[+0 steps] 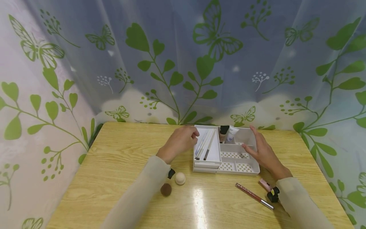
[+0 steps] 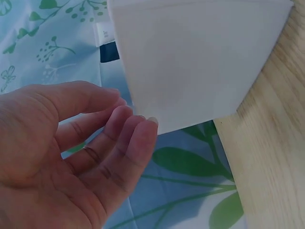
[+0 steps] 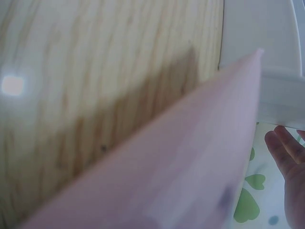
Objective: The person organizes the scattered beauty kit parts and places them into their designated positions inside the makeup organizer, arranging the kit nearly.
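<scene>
A white desktop organizer (image 1: 238, 170) stands at the back of the table. Several slim makeup brushes (image 1: 210, 144) lie in its raised left tray. A black-capped tube (image 1: 223, 133) and a white squeeze tube (image 1: 232, 133) stand in a rear compartment. My left hand (image 1: 181, 140) is at the tray's back left corner, its fingers loosely bent, holding nothing; in the left wrist view the fingertips (image 2: 150, 125) come right at the white side wall (image 2: 186, 67). My right hand (image 1: 266, 152) is at the organizer's right wall, fingers extended toward the back, thumb over the compartments.
A beige makeup sponge (image 1: 180, 178) and a brown round sponge (image 1: 166, 190) lie front left on the wooden table (image 1: 125, 152). A brown stick with a silver end (image 1: 253, 195) lies front right, near a small pink item (image 1: 265, 184) beside my right wrist. A patterned curtain (image 1: 177, 89) hangs behind.
</scene>
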The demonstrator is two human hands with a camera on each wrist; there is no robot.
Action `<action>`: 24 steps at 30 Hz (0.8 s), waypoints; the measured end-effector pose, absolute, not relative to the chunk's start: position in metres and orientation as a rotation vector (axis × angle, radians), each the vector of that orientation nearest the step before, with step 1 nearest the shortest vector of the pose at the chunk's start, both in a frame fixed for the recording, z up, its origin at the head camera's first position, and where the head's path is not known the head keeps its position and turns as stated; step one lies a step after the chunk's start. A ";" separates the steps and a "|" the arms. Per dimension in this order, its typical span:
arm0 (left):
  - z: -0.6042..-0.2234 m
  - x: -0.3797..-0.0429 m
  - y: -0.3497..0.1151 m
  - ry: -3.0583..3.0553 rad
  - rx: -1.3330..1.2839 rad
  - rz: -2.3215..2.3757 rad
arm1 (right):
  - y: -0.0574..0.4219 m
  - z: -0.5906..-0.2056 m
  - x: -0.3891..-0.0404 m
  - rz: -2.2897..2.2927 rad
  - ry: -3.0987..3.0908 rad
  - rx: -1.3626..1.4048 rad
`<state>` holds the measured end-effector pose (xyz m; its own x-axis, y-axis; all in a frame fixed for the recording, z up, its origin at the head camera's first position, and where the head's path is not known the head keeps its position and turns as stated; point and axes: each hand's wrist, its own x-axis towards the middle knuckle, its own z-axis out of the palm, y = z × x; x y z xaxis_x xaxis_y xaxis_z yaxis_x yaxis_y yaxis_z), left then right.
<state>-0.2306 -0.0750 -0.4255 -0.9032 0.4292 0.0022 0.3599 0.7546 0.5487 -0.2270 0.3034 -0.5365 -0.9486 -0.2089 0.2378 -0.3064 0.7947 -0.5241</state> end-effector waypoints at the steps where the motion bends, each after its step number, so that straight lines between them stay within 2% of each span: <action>1: -0.426 -0.230 -0.076 2.825 0.647 0.844 | 0.303 -0.537 -0.227 0.865 -2.814 0.409; 24: -0.440 -0.223 -0.102 2.822 0.734 0.896 | 0.302 -0.536 -0.226 0.869 -2.785 0.435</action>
